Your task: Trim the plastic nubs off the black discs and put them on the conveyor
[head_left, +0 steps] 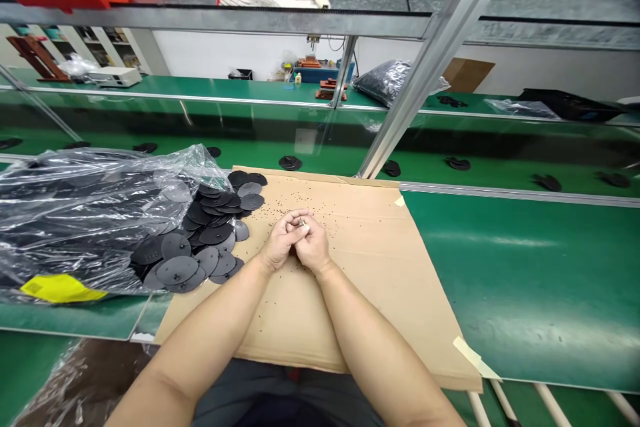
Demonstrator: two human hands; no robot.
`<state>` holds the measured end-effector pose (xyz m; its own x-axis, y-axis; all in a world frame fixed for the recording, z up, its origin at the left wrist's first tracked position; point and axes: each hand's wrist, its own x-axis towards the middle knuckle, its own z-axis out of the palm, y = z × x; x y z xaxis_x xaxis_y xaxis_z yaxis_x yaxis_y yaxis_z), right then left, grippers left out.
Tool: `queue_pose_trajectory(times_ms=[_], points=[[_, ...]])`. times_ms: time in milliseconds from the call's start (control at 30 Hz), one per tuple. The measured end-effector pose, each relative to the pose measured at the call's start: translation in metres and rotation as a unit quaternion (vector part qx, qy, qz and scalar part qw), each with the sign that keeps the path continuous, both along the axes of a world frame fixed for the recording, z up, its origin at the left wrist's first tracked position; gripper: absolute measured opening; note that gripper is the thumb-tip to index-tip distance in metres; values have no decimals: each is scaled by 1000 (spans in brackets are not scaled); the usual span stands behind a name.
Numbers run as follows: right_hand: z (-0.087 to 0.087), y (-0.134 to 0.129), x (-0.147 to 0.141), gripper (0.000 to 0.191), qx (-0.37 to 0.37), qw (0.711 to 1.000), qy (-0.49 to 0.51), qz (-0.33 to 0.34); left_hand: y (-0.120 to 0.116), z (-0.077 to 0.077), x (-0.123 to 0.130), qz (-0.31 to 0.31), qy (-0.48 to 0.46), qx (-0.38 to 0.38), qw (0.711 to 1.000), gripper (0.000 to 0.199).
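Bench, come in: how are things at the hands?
Left hand, right hand: together over cardboard sheet. Small shiny piece between them, identity unclear. Black discs heaped to the left; tiny dark bits scattered around.

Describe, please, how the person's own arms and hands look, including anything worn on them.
The left forearm and right forearm are bare, with no sleeves in view. The left hand and right hand wear no gloves; no watch or bracelet shows.

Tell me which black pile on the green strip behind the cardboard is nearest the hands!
The black pile just beyond the cardboard, almost straight ahead of the left hand and right hand; the others sit farther off to either side.
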<state>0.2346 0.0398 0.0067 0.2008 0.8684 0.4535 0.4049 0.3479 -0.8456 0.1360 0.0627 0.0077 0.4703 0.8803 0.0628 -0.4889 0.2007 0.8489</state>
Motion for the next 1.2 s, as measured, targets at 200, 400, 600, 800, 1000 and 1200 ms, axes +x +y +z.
queue_pose_trajectory(times_ms=[200, 400, 600, 800, 1000, 1200], points=[[1, 0, 1, 11, 11, 1000, -1, 15, 1, -2, 1, 8, 21, 22, 999, 42], [3, -1, 2, 13, 2, 1000, -2, 22, 1, 1, 1, 125, 141, 182, 965, 36], [3, -1, 0, 15, 1, 1000, -9, 24, -2, 8, -2, 212, 191, 315, 905, 33], [0, -1, 1, 14, 13, 999, -19, 24, -10, 14, -1, 259, 224, 323, 882, 28], [3, -3, 0, 13, -4, 1000, -13, 20, -8, 16, -4, 223, 190, 311, 904, 29], [5, -3, 0, 12, 1, 1000, -14, 12, -6, 16, -6, 193, 169, 284, 924, 28]])
